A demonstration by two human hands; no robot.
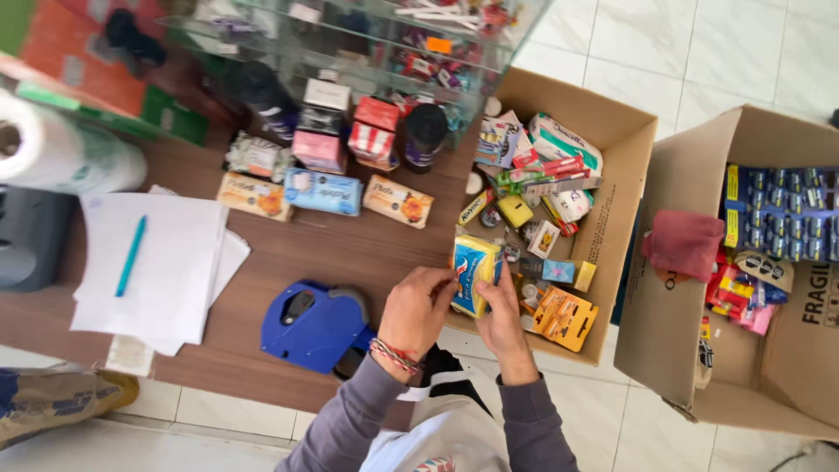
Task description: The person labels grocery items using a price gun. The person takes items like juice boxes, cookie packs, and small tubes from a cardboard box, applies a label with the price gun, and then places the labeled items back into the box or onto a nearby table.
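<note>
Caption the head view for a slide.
Both hands, left and right, hold a yellow-and-blue packet over an open box of small goods beside a wooden table.

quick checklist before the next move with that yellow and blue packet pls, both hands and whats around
1. Grip on the yellow and blue packet: left hand and right hand both pinch it. Ok.
2. Packet lifted free of the open cardboard box: it hangs at the box's near left edge, but contact below is hidden. Cannot tell.
3. Blue label gun within reach: lies on the wooden table just left of the left hand. Ok.
4. Bare table to set the packet down: free patch between the label gun and the row of small cartons. Ok.
5. Packet face unmarked or already labelled: too small to read. Cannot tell.
</note>
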